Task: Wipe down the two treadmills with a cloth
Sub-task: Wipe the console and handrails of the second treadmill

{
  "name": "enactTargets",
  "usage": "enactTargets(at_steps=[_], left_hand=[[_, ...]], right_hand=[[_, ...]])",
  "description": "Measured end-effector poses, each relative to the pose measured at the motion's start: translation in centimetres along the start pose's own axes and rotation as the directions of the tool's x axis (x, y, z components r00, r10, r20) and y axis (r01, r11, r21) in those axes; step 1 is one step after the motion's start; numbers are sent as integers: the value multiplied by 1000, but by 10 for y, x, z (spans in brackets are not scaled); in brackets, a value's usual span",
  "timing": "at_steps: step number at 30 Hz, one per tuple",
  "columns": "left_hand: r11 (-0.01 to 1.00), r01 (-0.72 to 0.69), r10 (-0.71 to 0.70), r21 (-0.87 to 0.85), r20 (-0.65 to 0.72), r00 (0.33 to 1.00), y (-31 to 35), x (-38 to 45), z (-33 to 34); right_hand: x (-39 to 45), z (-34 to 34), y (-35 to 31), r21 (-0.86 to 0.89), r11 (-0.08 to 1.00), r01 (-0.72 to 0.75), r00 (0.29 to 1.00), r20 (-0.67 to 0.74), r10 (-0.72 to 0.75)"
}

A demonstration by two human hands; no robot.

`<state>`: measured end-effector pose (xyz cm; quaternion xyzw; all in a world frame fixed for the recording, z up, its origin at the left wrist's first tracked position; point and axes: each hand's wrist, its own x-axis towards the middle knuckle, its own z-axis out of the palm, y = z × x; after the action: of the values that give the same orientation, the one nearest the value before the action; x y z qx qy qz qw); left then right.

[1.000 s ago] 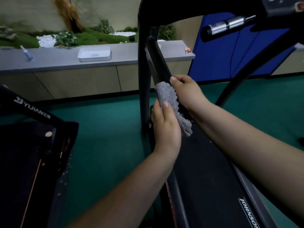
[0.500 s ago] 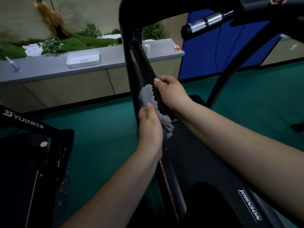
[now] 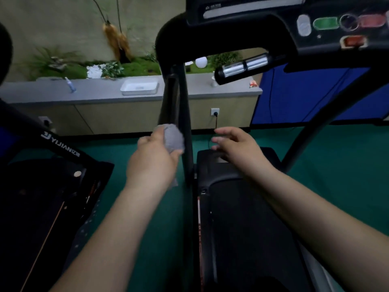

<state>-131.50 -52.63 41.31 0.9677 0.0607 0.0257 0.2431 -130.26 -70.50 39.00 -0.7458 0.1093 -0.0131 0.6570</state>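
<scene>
While L hand (image 3: pixel 152 163) grips cloth (image 3: pixel 173 139), 2nd treadmill (image 3: pixel 61 148) reads "YIJIAN".

Dim, flat indoor light, motion blur throughout, wide-angle bending at edges, dark treadmill frames

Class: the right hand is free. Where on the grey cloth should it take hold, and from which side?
Likely the bunched upper part of the grey cloth bulging above the left hand, approached from the right; the right hand hovers open there, though the post stands between.
</scene>
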Motion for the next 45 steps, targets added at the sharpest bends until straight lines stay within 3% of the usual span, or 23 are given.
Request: enactTargets(at_steps=[4, 9, 14, 18, 25, 29, 32, 36, 38, 40, 45], left_hand=[[982, 125, -122, 140, -29, 992, 20, -13, 1], [964, 204, -185, 169, -119, 975, 28, -16, 5], [952, 220, -191, 210, -153, 970, 31, -15, 8], [953, 223, -193, 207, -157, 969, 30, -14, 10], [953, 183, -141, 241, -180, 973, 22, -12, 19], [974, 167, -138, 153, -185, 973, 19, -8, 17], [997, 79, -79, -13, -302, 950, 35, 7, 2], [956, -123, 11, -267, -386, 923, 118, 58, -12], [941, -275, 203, -197, -321, 925, 153, 88, 1], [926, -378, 367, -20, -191, 910, 168, 109, 24], [856, -448, 496, 259, -166, 852, 227, 125, 54]], right_hand=[[-11, -82, -31, -170, 984, 49, 999, -8, -51], [0, -155, -81, -355, 907, 225, 969, -16, -247], [38, -187, -105, -604, 720, 340, 918, 48, -394], [74, -205, -110, -709, 585, 394, 867, 74, -493], [132, -222, -112, -837, 338, 429, 763, 136, -632], [148, -227, -110, -830, 249, 498, 695, 211, -687], [159, -232, -114, -825, 196, 530, 669, 264, -695], [170, -234, -119, -815, 163, 556, 647, 301, -700], [173, -236, -123, -807, 154, 571, 637, 317, -703], [177, -238, -127, -799, 143, 584, 633, 338, -697], [184, -243, -129, -785, 152, 601, 637, 354, -685]])
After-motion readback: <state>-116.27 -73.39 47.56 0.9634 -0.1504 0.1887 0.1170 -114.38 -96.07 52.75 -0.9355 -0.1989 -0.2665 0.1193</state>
